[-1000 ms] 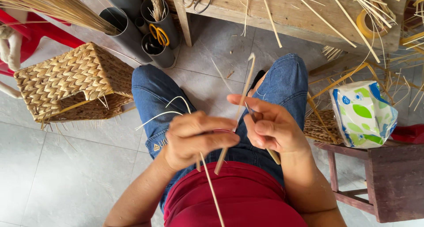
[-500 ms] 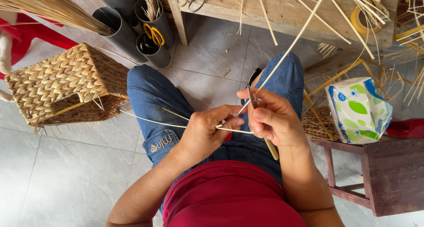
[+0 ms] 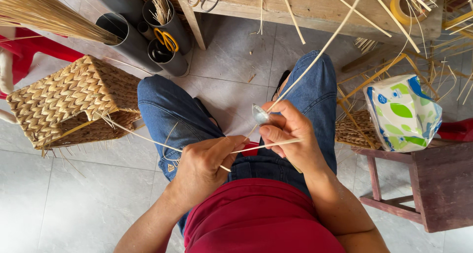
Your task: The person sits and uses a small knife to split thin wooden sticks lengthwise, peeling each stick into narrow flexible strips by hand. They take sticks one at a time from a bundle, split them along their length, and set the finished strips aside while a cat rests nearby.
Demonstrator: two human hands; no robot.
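Observation:
Over my lap in blue jeans, my left hand (image 3: 204, 164) pinches thin pale reed strips (image 3: 148, 138) that run out to the left. A small knife with a shiny blade (image 3: 259, 114) sits in my right hand (image 3: 290, 137), along with a long reed strip (image 3: 320, 51) that rises up and to the right toward the bench. Another thin strip (image 3: 266, 145) bridges between both hands. The knife's handle is hidden inside my fist.
A woven basket (image 3: 64, 102) lies on its side at left. Grey tubes (image 3: 133, 33) hold scissors and reed bundles. A wooden bench (image 3: 315, 6) with scissors and tape spans the top. A patterned tissue pack (image 3: 401, 112) sits on a red-brown stool (image 3: 433, 184) at right.
My hands have drawn closer together and the long strip now slants up to the right. The knife blade has come into sight at my right fingertips.

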